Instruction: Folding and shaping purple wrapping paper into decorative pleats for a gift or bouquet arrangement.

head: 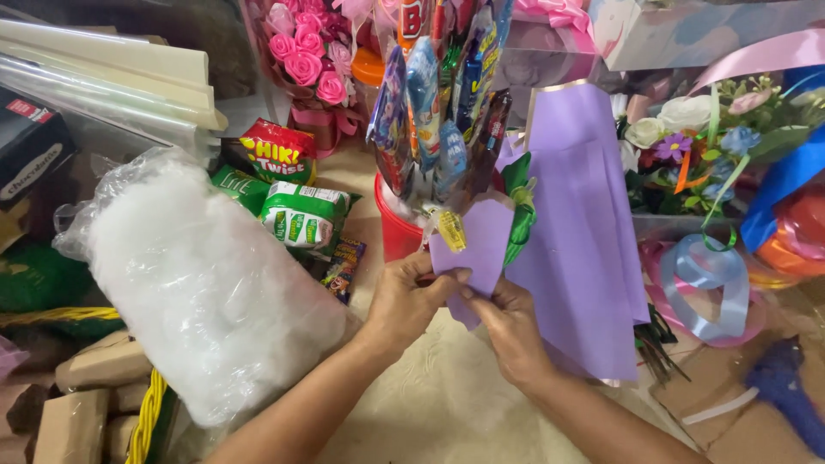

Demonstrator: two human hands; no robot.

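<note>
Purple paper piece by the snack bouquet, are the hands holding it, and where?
Yes. Both hands, left and right, pinch the small purple paper piece at its lower edge, against the snack bouquet.

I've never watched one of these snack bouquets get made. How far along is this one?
Fairly far, it seems. Wrapped snacks already stand bunched above a red bucket, with a large purple sheet behind and a green ribbon on. The left hand and right hand are pinching a smaller purple paper piece at the front. The bucket isn't fully covered yet.
</note>
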